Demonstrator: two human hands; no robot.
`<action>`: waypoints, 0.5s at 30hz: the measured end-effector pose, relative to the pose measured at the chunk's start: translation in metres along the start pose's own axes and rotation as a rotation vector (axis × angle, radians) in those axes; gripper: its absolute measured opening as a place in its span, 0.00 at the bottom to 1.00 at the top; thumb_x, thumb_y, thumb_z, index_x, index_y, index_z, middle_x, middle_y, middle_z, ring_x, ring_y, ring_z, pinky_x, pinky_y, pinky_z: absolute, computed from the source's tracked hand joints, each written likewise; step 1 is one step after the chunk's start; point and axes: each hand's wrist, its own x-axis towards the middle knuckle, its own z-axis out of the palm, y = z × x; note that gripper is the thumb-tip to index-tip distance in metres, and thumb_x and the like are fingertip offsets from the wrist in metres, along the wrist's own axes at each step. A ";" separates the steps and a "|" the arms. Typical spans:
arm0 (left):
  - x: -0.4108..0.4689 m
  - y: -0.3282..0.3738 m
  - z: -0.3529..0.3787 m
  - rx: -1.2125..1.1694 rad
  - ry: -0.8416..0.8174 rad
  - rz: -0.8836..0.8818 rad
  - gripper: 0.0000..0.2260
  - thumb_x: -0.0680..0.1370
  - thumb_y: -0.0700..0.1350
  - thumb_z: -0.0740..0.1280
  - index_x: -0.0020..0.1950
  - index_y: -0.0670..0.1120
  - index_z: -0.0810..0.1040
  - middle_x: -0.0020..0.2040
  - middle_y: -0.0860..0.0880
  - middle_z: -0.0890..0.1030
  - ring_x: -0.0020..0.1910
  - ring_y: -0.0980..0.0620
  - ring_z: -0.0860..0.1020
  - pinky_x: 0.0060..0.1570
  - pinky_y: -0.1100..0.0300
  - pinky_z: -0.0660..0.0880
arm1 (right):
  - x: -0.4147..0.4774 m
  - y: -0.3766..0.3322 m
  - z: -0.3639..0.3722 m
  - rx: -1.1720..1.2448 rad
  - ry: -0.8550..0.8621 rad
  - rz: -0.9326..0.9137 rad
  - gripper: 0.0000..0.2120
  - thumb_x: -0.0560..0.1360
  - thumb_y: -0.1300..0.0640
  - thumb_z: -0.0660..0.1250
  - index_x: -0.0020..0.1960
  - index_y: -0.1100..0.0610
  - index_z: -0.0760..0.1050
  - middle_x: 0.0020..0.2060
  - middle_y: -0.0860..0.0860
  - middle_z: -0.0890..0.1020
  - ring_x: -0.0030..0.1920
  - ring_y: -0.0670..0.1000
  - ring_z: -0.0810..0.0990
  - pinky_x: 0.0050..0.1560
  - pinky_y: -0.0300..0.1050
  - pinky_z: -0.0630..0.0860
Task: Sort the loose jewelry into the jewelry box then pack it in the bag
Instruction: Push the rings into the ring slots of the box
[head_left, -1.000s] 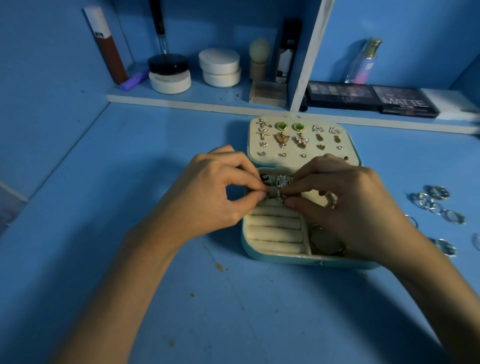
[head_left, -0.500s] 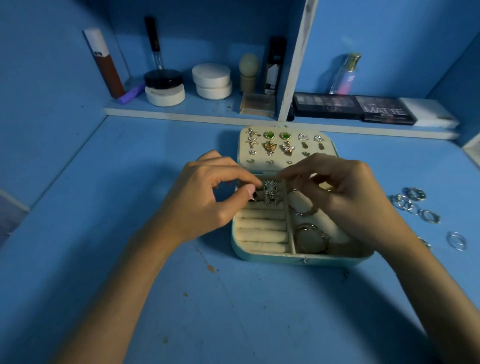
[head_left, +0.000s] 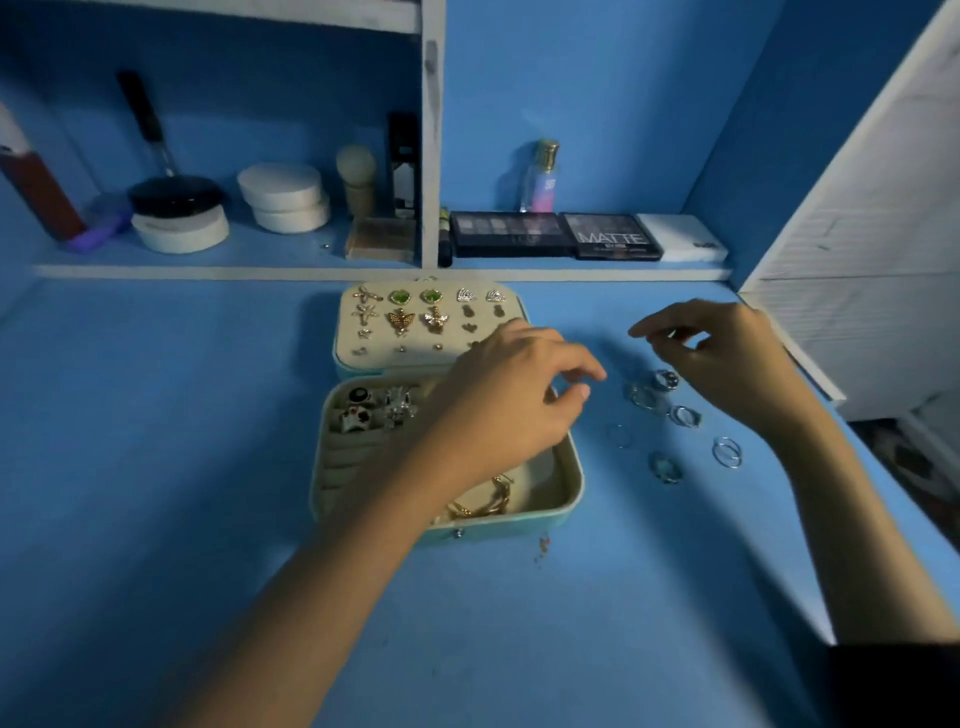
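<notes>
An open teal jewelry box (head_left: 519, 522) lies on the blue desk. Its lid (head_left: 348, 332) holds several earrings; its ring rolls (head_left: 363, 410) hold three rings, and a gold bracelet (head_left: 483, 501) lies in the right compartment. Several loose silver rings (head_left: 670, 410) are scattered on the desk to the right of the box. My left hand (head_left: 509, 400) hovers over the box's right side, fingers loosely curled toward the rings, holding nothing. My right hand (head_left: 722, 353) hangs just above the far rings with fingers apart and empty.
A shelf (head_left: 363, 270) behind the box carries cream jars (head_left: 283, 200), a brush (head_left: 156, 145), a perfume bottle (head_left: 543, 174) and eyeshadow palettes (head_left: 556, 234). A white louvred panel (head_left: 857, 260) bounds the right side. No bag is in view.
Both hands have left the ring rolls, where they were seating a ring, and moved right toward the loose rings. The camera view has also shifted right and up.
</notes>
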 end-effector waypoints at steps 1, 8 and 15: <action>0.008 0.002 0.006 0.024 -0.031 0.001 0.10 0.78 0.45 0.64 0.56 0.53 0.81 0.50 0.55 0.81 0.54 0.54 0.72 0.57 0.57 0.68 | 0.000 0.006 -0.001 -0.011 -0.011 0.024 0.18 0.70 0.70 0.63 0.44 0.48 0.81 0.42 0.52 0.83 0.39 0.49 0.77 0.39 0.26 0.69; 0.043 0.009 0.030 0.106 -0.185 -0.016 0.15 0.77 0.41 0.65 0.62 0.53 0.78 0.57 0.53 0.81 0.59 0.51 0.75 0.60 0.55 0.70 | -0.004 0.026 -0.004 -0.081 -0.214 0.031 0.17 0.69 0.68 0.66 0.52 0.49 0.80 0.45 0.50 0.76 0.44 0.52 0.74 0.44 0.37 0.65; 0.058 0.011 0.048 0.188 -0.302 -0.009 0.15 0.75 0.42 0.66 0.61 0.52 0.77 0.55 0.47 0.80 0.56 0.44 0.75 0.55 0.49 0.73 | -0.001 0.027 0.006 -0.104 -0.010 0.002 0.10 0.70 0.65 0.68 0.49 0.55 0.82 0.41 0.51 0.76 0.38 0.51 0.75 0.45 0.42 0.70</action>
